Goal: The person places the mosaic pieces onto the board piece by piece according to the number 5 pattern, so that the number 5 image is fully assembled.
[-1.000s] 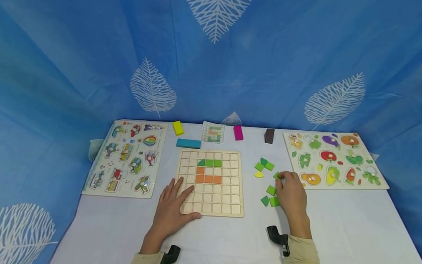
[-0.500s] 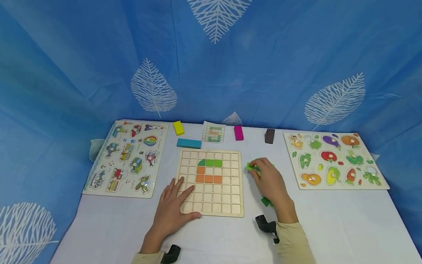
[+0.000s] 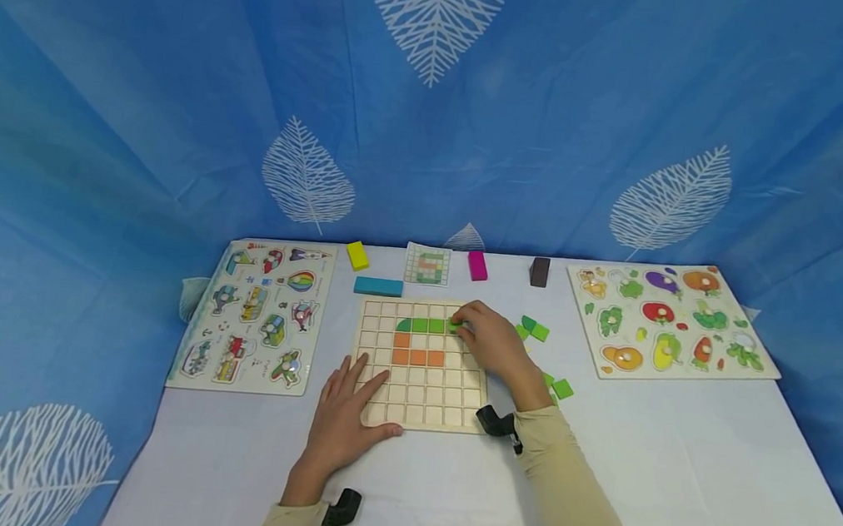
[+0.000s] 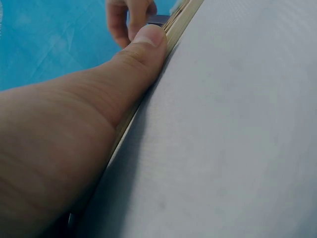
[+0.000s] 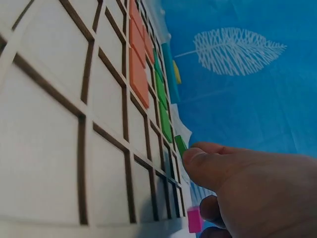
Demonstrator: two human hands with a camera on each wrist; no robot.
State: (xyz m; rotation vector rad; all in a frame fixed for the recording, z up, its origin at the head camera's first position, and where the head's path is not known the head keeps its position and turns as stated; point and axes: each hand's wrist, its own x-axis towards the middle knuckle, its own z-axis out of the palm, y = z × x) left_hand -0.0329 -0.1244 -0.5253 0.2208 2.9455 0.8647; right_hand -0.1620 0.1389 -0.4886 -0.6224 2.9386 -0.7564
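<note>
Currently a green square tile (image 3: 453, 326) is at the right hand (image 3: 493, 342), just beside the right end of the row of green pieces (image 3: 428, 325) on the wooden grid board (image 3: 443, 395), and well apart from the left hand (image 3: 342, 419). The right-wrist view shows the tile tilted, which the head view leaves unclear; the left-wrist view shows the left thumb (image 4: 133, 62) against the board's edge. The right thumb and fingers pinch the tile; the left fingers spread over the board's near left part.
</note>
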